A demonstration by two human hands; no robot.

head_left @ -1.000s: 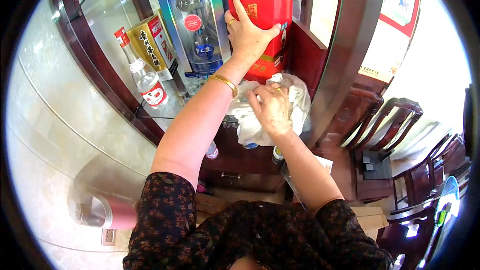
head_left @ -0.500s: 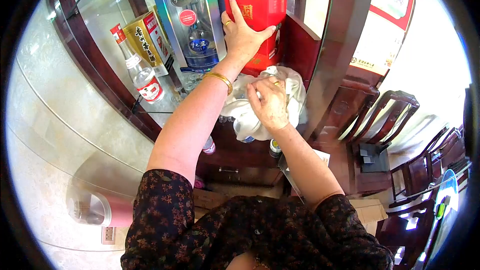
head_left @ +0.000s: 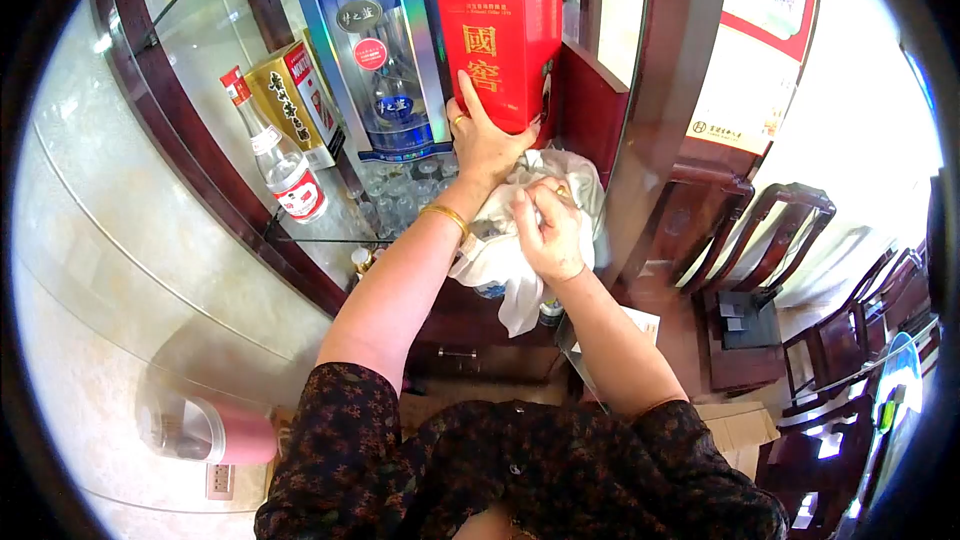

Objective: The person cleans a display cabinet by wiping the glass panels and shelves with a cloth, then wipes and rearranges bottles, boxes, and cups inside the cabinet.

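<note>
A red liquor box (head_left: 512,30) with gold lettering stands upright on the glass shelf. My left hand (head_left: 487,147), with a ring and a gold bangle, grips its lower end, index finger up the front and thumb at the bottom right edge. Just below, my right hand (head_left: 555,235) is closed on a bunched white cloth (head_left: 515,285), its fingertips partly hidden in the folds. Left of the red box is a blue liquor box (head_left: 385,60) with a bottle pictured or showing in its front.
Small clear glasses (head_left: 400,190) crowd the shelf under my left wrist. A clear bottle with a red cap (head_left: 290,175) and a gold box (head_left: 290,100) stand at the left. The dark wooden cabinet post (head_left: 660,90) rises on the right, with wooden chairs (head_left: 765,240) beyond.
My left hand has moved down from the red box's front to its lower end. My right hand and the cloth have shifted slightly lower, and one cloth end now hangs down.
</note>
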